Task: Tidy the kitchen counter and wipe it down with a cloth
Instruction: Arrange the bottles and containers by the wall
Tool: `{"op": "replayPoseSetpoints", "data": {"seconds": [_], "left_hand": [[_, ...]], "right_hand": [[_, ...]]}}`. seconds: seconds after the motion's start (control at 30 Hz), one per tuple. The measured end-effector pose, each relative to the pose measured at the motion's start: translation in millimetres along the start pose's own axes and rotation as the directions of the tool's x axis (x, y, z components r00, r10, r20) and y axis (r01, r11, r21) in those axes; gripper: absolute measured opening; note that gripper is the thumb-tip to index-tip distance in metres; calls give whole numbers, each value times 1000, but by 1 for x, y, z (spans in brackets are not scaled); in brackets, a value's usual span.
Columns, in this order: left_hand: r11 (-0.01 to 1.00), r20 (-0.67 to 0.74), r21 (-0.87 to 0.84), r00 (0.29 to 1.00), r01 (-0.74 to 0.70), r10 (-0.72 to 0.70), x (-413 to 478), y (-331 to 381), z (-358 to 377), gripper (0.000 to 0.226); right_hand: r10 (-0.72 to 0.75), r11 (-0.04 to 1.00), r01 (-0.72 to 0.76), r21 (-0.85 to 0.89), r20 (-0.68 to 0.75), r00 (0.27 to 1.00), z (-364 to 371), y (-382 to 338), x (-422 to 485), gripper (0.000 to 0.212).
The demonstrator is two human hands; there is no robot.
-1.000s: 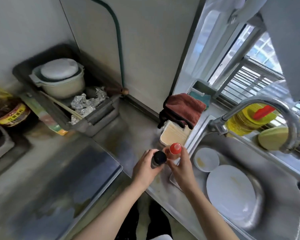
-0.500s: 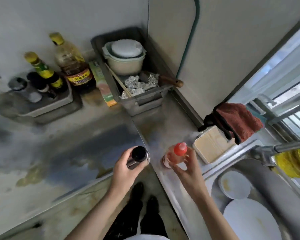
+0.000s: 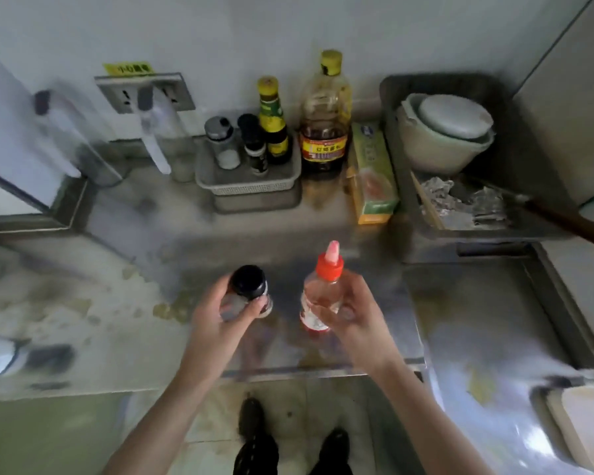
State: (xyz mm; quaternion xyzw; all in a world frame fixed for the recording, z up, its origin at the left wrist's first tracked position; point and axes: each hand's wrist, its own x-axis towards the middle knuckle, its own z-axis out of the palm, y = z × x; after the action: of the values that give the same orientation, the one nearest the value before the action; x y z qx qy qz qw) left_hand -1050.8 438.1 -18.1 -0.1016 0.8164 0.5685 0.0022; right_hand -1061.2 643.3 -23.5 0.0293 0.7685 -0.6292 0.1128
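Currently, two small containers are held above the stained stainless-steel counter [image 3: 124, 303], one in each hand. The left hand [image 3: 216, 313] is wrapped around a small clear glass jar with a black screw lid [image 3: 248, 286], with the thumb and fingers closed on its sides just under the lid. The right hand [image 3: 352, 318] is curled around a clear plastic squeeze bottle with a red nozzle cap [image 3: 323, 289], which is held upright with its pale tip pointing away from the person. The two containers are kept near each other but apart, with bare counter seen between them.

Beyond both hands, against the wall, a grey perforated plastic basket [image 3: 254, 188] is seen; inside it stand a clear shaker with a silver lid [image 3: 222, 142], a dark bottle with a black cap [image 3: 252, 144] and a dark sauce bottle with a yellow cap [image 3: 273, 123]. Just beside the basket, beyond the right hand, a large oil bottle with a yellow cap and red label [image 3: 324, 114] is placed on the counter, with a green and yellow carton [image 3: 372, 173] lying next to it. Further to the right-hand side, a dark metal tray [image 3: 395, 108] holds a pale lidded pot [image 3: 446, 132] and crumpled foil [image 3: 460, 204]. No cloth can be made out; the edges are blurred.
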Motion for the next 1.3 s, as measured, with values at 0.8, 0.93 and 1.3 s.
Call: {"op": "replayPoseSetpoints", "data": {"seconds": [0.8, 0.93, 1.3], "left_hand": [[962, -38, -133, 971, -238, 236, 273, 5, -16, 28], [969, -56, -110, 975, -222, 217, 286, -13, 2, 30], [977, -25, 36, 977, -209, 210, 286, -42, 14, 51]], "right_hand": [[-219, 974, 227, 1, -256, 942, 43, -48, 211, 52], [-279, 955, 295, 6, -310, 909, 46, -65, 232, 55], [-318, 947, 285, -146, -340, 885, 64, -42, 283, 49]]}}
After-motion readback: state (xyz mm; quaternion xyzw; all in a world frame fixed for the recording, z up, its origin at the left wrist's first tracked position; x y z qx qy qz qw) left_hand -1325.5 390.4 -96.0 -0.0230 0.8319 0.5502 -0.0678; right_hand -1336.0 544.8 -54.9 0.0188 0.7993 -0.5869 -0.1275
